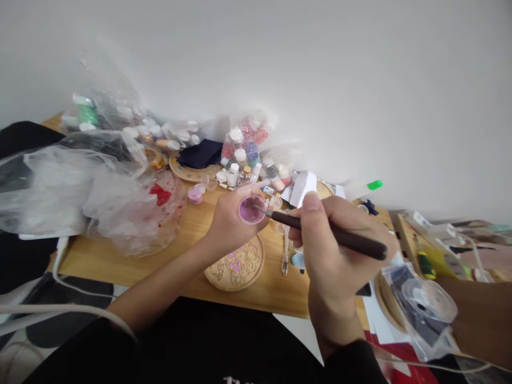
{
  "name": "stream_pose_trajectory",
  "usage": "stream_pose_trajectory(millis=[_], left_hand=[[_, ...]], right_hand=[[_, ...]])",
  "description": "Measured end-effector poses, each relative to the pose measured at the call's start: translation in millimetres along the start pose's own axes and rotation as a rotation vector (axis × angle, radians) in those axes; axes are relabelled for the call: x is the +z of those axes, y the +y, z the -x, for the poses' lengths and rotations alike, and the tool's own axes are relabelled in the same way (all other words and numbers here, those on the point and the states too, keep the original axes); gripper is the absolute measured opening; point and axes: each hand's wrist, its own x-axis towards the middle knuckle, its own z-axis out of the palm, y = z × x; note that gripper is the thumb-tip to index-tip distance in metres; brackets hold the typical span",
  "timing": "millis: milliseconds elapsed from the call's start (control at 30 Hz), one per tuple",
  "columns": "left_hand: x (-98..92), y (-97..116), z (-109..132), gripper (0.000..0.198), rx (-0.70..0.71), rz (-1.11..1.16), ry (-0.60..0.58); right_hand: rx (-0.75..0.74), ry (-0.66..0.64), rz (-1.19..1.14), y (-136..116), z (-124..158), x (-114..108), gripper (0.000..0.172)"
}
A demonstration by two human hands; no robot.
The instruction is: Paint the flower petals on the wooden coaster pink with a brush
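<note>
My left hand (228, 216) is wrapped round a small clear cup (251, 210) with purple stuff inside, its mouth tilted toward me. In my right hand (336, 245) is a dark-handled tool (356, 242) with a thin metal tip, gripped between thumb and fingers. That tip reaches into the cup's mouth; its exact shape is blurred. Below my left hand lies a round wooden disc (236, 264) with a flower pattern in gold outlines, some petals coloured purple. My left forearm passes beside the disc's upper left edge.
Crumpled clear plastic bags (80, 186) fill the table's left side. Small bottles (233, 173) and bags of coloured beads (254, 133) stand along the wall. A pink pot (195, 196) sits left of my hand. At the right are a wooden box (408, 240) and a bagged spool (428, 298).
</note>
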Motion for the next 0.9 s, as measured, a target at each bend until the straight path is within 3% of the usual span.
stream_pose_trajectory(millis=[500, 900], left_hand=[[-2.2, 1.5, -0.4, 0.022, 0.022, -0.027, 0.004], [-1.3, 2.6, 1.0, 0.014, 0.071, 0.026, 0.045]], right_hand=[[-0.04, 0.048, 0.067, -3.0, 4.1, -4.8, 0.037], [-0.018, 0.075, 0.063, -5.6, 9.1, -6.6, 0.033]])
